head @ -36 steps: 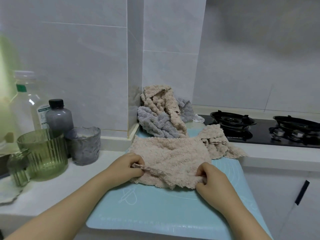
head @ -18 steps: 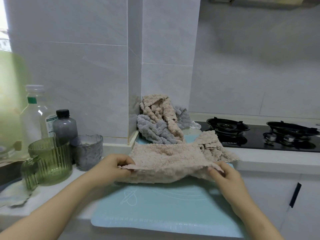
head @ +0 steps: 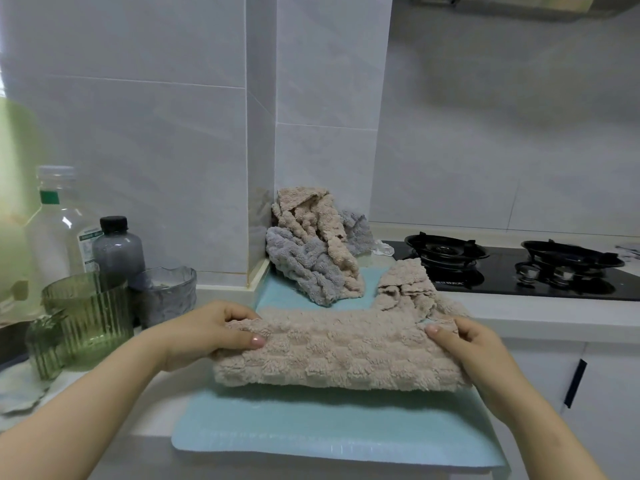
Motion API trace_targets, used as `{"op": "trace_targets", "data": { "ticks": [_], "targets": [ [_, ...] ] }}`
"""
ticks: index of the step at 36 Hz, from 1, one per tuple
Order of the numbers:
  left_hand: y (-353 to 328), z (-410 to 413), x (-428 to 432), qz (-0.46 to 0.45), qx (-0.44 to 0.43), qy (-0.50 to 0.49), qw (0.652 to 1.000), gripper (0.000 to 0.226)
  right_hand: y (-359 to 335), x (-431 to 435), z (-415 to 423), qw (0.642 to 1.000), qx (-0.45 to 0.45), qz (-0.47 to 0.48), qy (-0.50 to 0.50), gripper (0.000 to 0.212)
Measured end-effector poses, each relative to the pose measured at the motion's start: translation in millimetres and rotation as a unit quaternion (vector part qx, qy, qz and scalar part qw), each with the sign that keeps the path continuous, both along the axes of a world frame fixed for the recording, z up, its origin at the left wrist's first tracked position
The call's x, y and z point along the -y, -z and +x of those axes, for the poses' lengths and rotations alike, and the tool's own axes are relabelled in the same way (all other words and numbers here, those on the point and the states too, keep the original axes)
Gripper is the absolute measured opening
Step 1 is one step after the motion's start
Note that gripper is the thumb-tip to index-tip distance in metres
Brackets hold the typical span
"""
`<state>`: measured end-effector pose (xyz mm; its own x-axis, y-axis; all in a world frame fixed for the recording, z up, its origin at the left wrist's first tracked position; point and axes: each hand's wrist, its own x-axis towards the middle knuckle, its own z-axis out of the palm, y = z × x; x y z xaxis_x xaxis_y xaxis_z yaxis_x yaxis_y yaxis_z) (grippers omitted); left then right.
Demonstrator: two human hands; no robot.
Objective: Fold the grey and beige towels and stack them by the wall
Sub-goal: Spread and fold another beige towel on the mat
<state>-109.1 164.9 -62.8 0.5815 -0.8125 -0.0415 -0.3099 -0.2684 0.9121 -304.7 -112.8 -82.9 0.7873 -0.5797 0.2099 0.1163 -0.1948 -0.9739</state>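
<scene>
Over the blue mat (head: 311, 427), the left hand (head: 207, 334) and right hand (head: 474, 351) each pinch one end of the beige towel (head: 339, 351), thumbs on top. It should be soft, light and floppy, so it is best held at the corners. It looks doubled over, though I can't be sure. Beyond it, a grey towel (head: 304, 268) lies crumpled against the wall (head: 329, 98).

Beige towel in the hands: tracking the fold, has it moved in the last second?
Yes. The beige towel has come toward the person, away from the towel pile; blue mat now shows between.
</scene>
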Motion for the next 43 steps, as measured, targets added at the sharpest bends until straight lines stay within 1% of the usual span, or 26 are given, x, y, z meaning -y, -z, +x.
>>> {"op": "trace_targets", "data": {
  "ticks": [2, 3, 6, 9, 10, 13, 15, 17, 19, 22, 24, 27, 30, 35, 39, 43],
  "targets": [
    [-3, 1, 4, -0.008, 0.004, -0.035, 0.999, 0.066, 0, 2, 3, 1.0, -0.011, -0.014, 0.015, 0.006],
    [-5, 1, 7, -0.009, 0.01, -0.055, 0.998, 0.057, -1, 1, 6, 0.999, -0.016, -0.025, 0.029, 0.006],
    [-4, 5, 21, -0.021, 0.04, -0.121, 0.992, 0.022, 2, 5, 19, 0.995, -0.037, -0.057, 0.079, 0.029],
    [1, 19, 36, -0.029, 0.062, -0.181, 0.981, 0.005, 3, 12, 36, 0.989, -0.065, -0.072, 0.113, 0.034],
    [2, 24, 41, -0.027, 0.072, -0.202, 0.976, 0.003, 3, 15, 43, 0.988, -0.067, -0.067, 0.12, 0.035],
    [7, 39, 59, 0.004, 0.14, -0.265, 0.954, 0.005, 1, 21, 63, 0.984, -0.079, -0.07, 0.142, 0.03],
    [11, 45, 69, 0.04, 0.188, -0.284, 0.939, 0.007, 1, 23, 77, 0.98, -0.088, -0.084, 0.159, 0.032],
    [15, 49, 78, 0.086, 0.224, -0.289, 0.927, 0.012, 3, 25, 90, 0.973, -0.101, -0.103, 0.179, 0.031],
    [21, 54, 84, 0.125, 0.252, -0.296, 0.913, 0.02, 7, 27, 99, 0.962, -0.135, -0.123, 0.204, 0.023],
    [32, 59, 90, 0.173, 0.301, -0.307, 0.886, 0.023, 18, 33, 109, 0.947, -0.172, -0.14, 0.233, 0.023],
    [38, 60, 93, 0.191, 0.332, -0.309, 0.871, 0.023, 23, 35, 110, 0.938, -0.185, -0.169, 0.24, 0.026],
    [42, 63, 96, 0.192, 0.363, -0.308, 0.858, 0.023, 27, 37, 111, 0.925, -0.199, -0.217, 0.239, 0.023],
    [44, 66, 95, 0.194, 0.383, -0.301, 0.852, 0.024, 30, 42, 112, 0.914, -0.222, -0.237, 0.243, 0.023],
    [47, 69, 95, 0.223, 0.388, -0.274, 0.851, 0.028, 33, 41, 112, 0.882, -0.288, -0.282, 0.245, 0.022],
    [48, 70, 96, 0.223, 0.384, -0.273, 0.854, 0.028, 31, 38, 111, 0.869, -0.312, -0.296, 0.243, 0.02],
    [48, 69, 94, 0.215, 0.367, -0.27, 0.864, 0.026, 30, 37, 109, 0.867, -0.313, -0.305, 0.242, 0.016]
  ]
}}
